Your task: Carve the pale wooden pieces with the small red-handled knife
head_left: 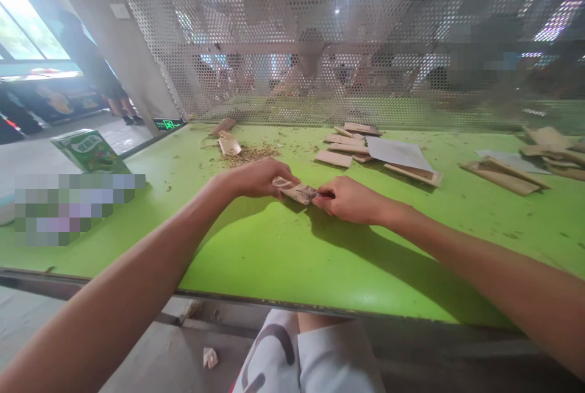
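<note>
Wood piece (295, 190) sits low over the green surface (283, 259), held between both hands. It could slip or the small dark tool (323, 195) could nick a finger if pushed hard. Left hand (256, 177) fingers wrap the wood; right hand (350, 199) fingers pinch the tool.

- A bright green table (274, 259) carries everything, with a perforated metal screen along its far edge.
- Flat tan strips (340, 149) lie stacked near the far side, a grey sheet (397, 152) beside them.
- More tan pieces (507, 177) sit at the right.
- Loose shavings (249, 154) are heaped by curled pieces (227, 144).
- A green carton (91, 150) stands at the left corner.
</note>
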Action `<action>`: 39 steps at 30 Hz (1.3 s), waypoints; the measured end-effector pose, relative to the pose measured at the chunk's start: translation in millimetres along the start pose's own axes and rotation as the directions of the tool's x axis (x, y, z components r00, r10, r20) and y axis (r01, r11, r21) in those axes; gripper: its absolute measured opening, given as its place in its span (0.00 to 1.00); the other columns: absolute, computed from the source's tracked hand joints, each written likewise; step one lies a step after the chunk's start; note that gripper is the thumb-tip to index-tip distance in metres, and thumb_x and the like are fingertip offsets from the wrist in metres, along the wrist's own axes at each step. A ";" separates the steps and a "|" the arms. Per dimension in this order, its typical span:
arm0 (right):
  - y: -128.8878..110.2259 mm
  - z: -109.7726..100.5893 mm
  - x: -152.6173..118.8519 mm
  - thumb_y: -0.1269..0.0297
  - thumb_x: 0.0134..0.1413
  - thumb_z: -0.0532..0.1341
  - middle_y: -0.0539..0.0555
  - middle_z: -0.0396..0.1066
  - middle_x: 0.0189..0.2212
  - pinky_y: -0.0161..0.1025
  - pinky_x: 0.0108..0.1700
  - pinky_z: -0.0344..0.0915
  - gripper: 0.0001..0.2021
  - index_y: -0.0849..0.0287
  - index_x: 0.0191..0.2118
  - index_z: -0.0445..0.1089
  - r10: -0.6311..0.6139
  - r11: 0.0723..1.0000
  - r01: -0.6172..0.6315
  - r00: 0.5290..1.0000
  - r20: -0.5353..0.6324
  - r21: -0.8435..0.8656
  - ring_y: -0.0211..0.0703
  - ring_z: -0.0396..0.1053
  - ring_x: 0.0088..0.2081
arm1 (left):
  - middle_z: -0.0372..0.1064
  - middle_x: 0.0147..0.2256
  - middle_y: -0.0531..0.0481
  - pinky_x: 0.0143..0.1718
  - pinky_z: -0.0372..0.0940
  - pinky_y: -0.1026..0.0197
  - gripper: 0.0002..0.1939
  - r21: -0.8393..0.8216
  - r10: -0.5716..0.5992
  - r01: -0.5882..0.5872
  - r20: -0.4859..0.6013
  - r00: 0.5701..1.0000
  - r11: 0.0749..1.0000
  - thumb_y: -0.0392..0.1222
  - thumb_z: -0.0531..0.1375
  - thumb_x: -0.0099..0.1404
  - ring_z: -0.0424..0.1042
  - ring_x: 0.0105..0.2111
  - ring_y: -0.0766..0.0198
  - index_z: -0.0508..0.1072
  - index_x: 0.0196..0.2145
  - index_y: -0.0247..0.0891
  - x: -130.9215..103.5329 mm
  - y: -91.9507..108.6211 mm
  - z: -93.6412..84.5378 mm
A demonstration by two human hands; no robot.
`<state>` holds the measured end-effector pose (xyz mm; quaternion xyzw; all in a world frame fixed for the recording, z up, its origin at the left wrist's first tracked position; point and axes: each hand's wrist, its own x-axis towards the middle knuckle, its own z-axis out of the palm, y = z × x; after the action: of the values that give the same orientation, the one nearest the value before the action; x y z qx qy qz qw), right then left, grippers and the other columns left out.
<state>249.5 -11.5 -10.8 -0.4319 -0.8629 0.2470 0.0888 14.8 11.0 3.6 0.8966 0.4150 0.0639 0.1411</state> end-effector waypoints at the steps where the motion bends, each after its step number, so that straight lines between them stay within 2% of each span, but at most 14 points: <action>1: 0.9 -1.0 -0.9 0.59 0.58 0.55 0.49 0.64 0.18 0.32 0.18 0.49 0.13 0.59 0.25 0.64 0.039 0.995 -0.043 0.998 0.045 0.090 0.32 0.57 0.16 | 0.74 0.43 0.51 0.42 0.60 0.62 0.19 -0.006 0.003 -0.003 0.005 1.000 1.000 0.37 0.62 0.59 0.70 0.38 0.65 0.75 0.49 0.44 0.3 0.2 0.3; 6: 2.6 -3.4 -4.4 0.55 0.57 0.58 0.46 0.60 0.18 0.31 0.13 0.49 0.14 0.59 0.27 0.64 0.153 0.866 -0.259 0.952 0.267 0.427 0.30 0.53 0.14 | 0.74 0.43 0.51 0.42 0.61 0.62 0.20 0.026 0.014 -0.014 0.000 1.000 1.000 0.38 0.63 0.58 0.70 0.38 0.64 0.75 0.49 0.46 2.0 0.1 -0.6; 9: 4.5 -4.2 -2.9 0.59 0.57 0.58 0.46 0.60 0.20 0.29 0.14 0.52 0.10 0.60 0.29 0.65 0.116 0.705 -0.353 0.913 0.392 0.615 0.29 0.54 0.15 | 0.74 0.43 0.52 0.42 0.61 0.61 0.21 0.040 0.021 -0.021 -0.007 1.000 0.999 0.39 0.64 0.56 0.71 0.39 0.64 0.75 0.49 0.47 3.1 -0.2 -1.4; 11: 6.1 -4.1 -2.2 0.61 0.58 0.56 0.46 0.60 0.21 0.28 0.15 0.52 0.10 0.61 0.31 0.65 0.081 0.627 -0.380 0.900 0.429 0.680 0.29 0.54 0.16 | 0.75 0.42 0.52 0.42 0.61 0.62 0.20 0.037 0.009 -0.008 -0.006 1.000 0.999 0.38 0.64 0.56 0.71 0.38 0.64 0.75 0.48 0.46 3.9 0.2 -1.1; 12: 6.6 -3.8 -2.4 0.60 0.59 0.56 0.46 0.60 0.21 0.29 0.15 0.52 0.10 0.61 0.31 0.65 0.082 0.629 -0.370 0.906 0.416 0.684 0.29 0.54 0.16 | 0.75 0.42 0.52 0.42 0.61 0.62 0.19 0.035 0.001 -0.001 -0.002 1.000 0.999 0.37 0.63 0.57 0.71 0.38 0.64 0.76 0.48 0.46 4.3 0.5 -0.8; 14: 6.3 -2.4 -3.8 0.57 0.60 0.54 0.47 0.61 0.21 0.30 0.16 0.51 0.13 0.61 0.31 0.65 0.118 0.741 -0.298 0.940 0.320 0.602 0.29 0.55 0.16 | 0.75 0.40 0.53 0.41 0.61 0.62 0.18 0.036 -0.005 0.005 0.003 1.000 0.999 0.35 0.61 0.58 0.71 0.37 0.65 0.77 0.46 0.46 4.9 1.3 0.0; 16: 3.9 0.1 -6.3 0.55 0.61 0.53 0.48 0.62 0.19 0.32 0.17 0.50 0.15 0.60 0.28 0.65 0.130 0.910 -0.173 0.982 0.136 0.377 0.31 0.55 0.16 | 0.74 0.41 0.52 0.42 0.61 0.62 0.18 0.049 0.001 -0.001 -0.011 1.000 0.999 0.35 0.61 0.58 0.71 0.38 0.64 0.77 0.45 0.46 4.9 1.6 0.6; 18: -0.3 3.1 -9.2 0.57 0.61 0.53 0.49 0.63 0.18 0.33 0.20 0.48 0.16 0.60 0.25 0.64 0.067 0.994 -0.062 0.997 -0.047 0.091 0.32 0.56 0.17 | 0.74 0.42 0.52 0.43 0.61 0.61 0.18 0.052 0.000 0.001 -0.025 1.000 0.999 0.37 0.62 0.57 0.70 0.40 0.63 0.77 0.46 0.46 4.4 1.4 0.8; 21: -7.4 7.3 -12.9 0.60 0.61 0.53 0.51 0.66 0.20 0.35 0.23 0.47 0.14 0.59 0.26 0.66 -0.029 0.984 0.000 0.986 -0.163 -0.177 0.34 0.57 0.19 | 0.73 0.43 0.51 0.44 0.61 0.60 0.16 0.019 -0.020 0.021 -0.017 1.000 1.000 0.40 0.62 0.57 0.70 0.41 0.63 0.77 0.45 0.45 3.5 0.2 1.0; 26: -14.6 14.2 -17.0 0.61 0.64 0.48 0.56 0.71 0.26 0.37 0.26 0.50 0.16 0.59 0.32 0.69 -0.061 0.933 -0.008 0.982 -0.180 -0.361 0.39 0.63 0.23 | 0.74 0.42 0.51 0.42 0.61 0.61 0.16 0.015 -0.013 0.013 -0.033 0.999 1.000 0.41 0.63 0.57 0.70 0.39 0.63 0.77 0.44 0.45 4.1 -1.1 2.6; 30: -19.7 23.7 -20.7 0.64 0.63 0.47 0.61 0.73 0.31 0.38 0.26 0.51 0.14 0.61 0.37 0.69 -0.105 0.854 -0.025 0.970 -0.220 -0.519 0.41 0.65 0.23 | 0.74 0.40 0.51 0.42 0.61 0.61 0.14 0.025 -0.008 0.009 -0.040 0.999 1.000 0.41 0.63 0.57 0.70 0.37 0.64 0.78 0.43 0.45 5.1 1.4 2.5; 33: -24.8 26.6 -21.9 0.65 0.62 0.48 0.61 0.73 0.30 0.38 0.24 0.51 0.13 0.62 0.37 0.69 -0.100 0.847 -0.032 0.970 -0.220 -0.530 0.40 0.64 0.21 | 0.75 0.38 0.52 0.40 0.61 0.62 0.15 0.005 -0.016 0.016 -0.025 1.000 1.000 0.41 0.63 0.57 0.70 0.35 0.65 0.79 0.43 0.45 5.4 2.6 1.1; 35: -26.6 23.5 -20.8 0.64 0.61 0.50 0.60 0.71 0.27 0.37 0.23 0.50 0.12 0.61 0.34 0.69 -0.059 0.887 -0.044 0.977 -0.207 -0.459 0.39 0.63 0.20 | 0.75 0.37 0.52 0.39 0.61 0.63 0.16 -0.005 -0.016 0.016 -0.021 1.000 1.000 0.40 0.64 0.55 0.70 0.34 0.65 0.78 0.44 0.45 5.7 2.1 0.4; 39: -22.9 11.5 -16.3 0.60 0.59 0.54 0.52 0.65 0.19 0.34 0.19 0.49 0.13 0.59 0.26 0.65 0.104 0.990 -0.111 0.991 -0.080 -0.082 0.34 0.59 0.17 | 0.75 0.37 0.52 0.36 0.61 0.64 0.18 0.005 -0.004 0.004 -0.025 1.000 1.000 0.38 0.64 0.54 0.70 0.34 0.66 0.79 0.44 0.45 6.2 1.2 0.4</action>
<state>239.2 -39.9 -8.3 -0.4903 -0.8441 0.1977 0.0893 19.7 14.9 3.6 0.8952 0.4186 0.0740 0.1338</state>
